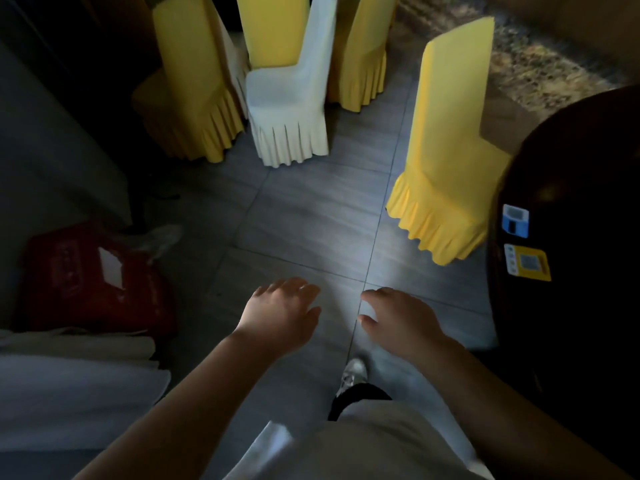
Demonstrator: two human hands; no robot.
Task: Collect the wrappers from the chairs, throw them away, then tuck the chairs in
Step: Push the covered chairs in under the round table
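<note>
Ahead, covered chairs (287, 98) crowd the grey tiled floor (311, 220).

Both bare forearms reach forward; the left hand (282, 311) and right hand (398, 315) hang palm-down, fingers loosely spread, empty.

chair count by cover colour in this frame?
Yellow-covered chairs: 4 — far left, back centre, back right, by the dark table.
White-covered chairs: 1.
Total: 5.
</note>
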